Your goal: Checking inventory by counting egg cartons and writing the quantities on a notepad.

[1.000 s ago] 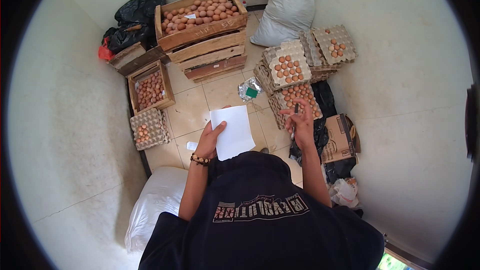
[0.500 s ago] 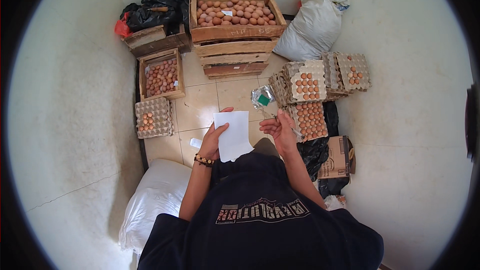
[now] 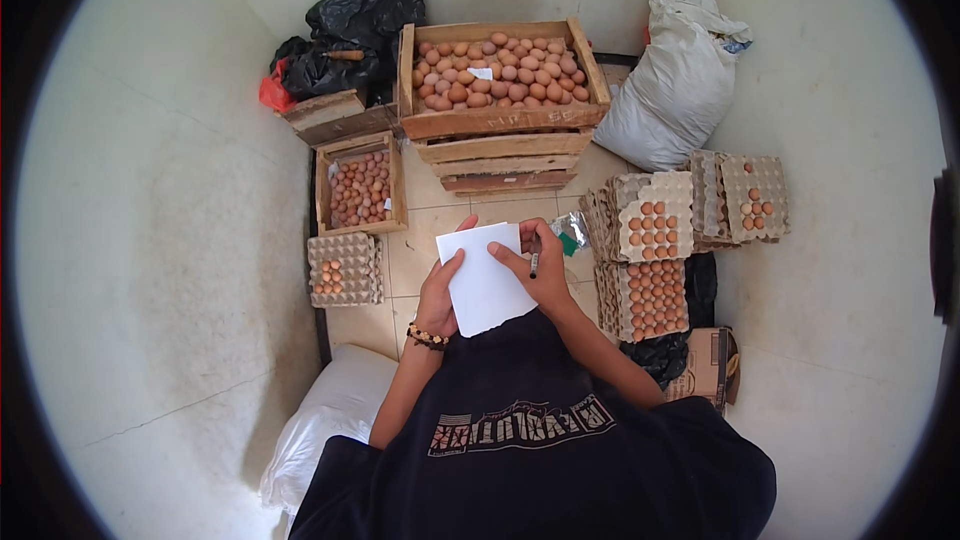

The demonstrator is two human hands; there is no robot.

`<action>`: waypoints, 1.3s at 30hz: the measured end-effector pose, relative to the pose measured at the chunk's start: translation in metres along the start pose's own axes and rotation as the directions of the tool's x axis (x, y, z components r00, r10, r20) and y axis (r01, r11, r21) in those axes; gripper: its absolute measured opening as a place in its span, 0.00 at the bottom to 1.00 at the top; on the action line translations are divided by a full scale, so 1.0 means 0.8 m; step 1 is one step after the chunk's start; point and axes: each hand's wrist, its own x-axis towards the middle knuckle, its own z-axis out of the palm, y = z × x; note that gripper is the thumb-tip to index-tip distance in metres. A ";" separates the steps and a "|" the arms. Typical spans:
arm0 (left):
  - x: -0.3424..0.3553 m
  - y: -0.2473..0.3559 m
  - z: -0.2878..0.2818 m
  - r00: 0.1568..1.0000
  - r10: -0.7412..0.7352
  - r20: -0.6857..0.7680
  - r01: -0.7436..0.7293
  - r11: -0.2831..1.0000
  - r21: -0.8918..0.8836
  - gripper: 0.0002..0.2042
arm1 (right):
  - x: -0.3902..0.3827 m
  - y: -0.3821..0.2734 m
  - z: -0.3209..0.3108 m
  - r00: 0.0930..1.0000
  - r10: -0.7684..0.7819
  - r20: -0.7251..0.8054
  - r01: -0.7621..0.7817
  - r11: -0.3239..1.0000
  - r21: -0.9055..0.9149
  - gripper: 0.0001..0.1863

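In front of my chest I hold a small stack of white paper [image 3: 487,285], its lower edge torn-looking. My left hand [image 3: 438,292] grips its left side, thumb on top and fingers behind; a beaded bracelet circles that wrist. At the upper right edge, my right hand [image 3: 550,280] pinches the paper with the thumb on its face. A marker pen [image 3: 534,263], pale with a dark end, is also held in the right hand, pointing down between the fingers. Part of the pen is hidden by the fingers.
A wooden crate [image 3: 500,122] full of brown eggs stands ahead, with a smaller egg crate [image 3: 399,185] to its left. Egg trays [image 3: 325,248] are stacked at left; taller tray stacks [image 3: 640,185] rise at right. White sacks [image 3: 665,105] and black plastic bags [image 3: 370,15] line the walls.
My right hand has moved left from beside the paper to grip its upper right edge, bringing the pen along. The paper is more tilted. The view has shifted, so the surroundings sit lower and further right.
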 end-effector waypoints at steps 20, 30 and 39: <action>0.143 0.103 -0.004 0.967 0.256 -0.001 -0.253 0.952 -0.173 0.19 | 0.183 -0.003 0.005 0.794 0.178 0.582 -0.293 0.950 0.110 0.13; 0.161 0.207 -0.081 0.946 0.324 -0.030 -0.311 0.872 -0.377 0.17 | 0.267 -0.013 0.107 0.892 -0.120 0.435 0.209 0.964 -0.162 0.12; 0.189 0.257 -0.114 0.932 0.360 -0.043 -0.356 0.882 -0.310 0.17 | 0.370 -0.048 -0.005 0.935 0.146 -0.322 -0.062 0.964 0.257 0.17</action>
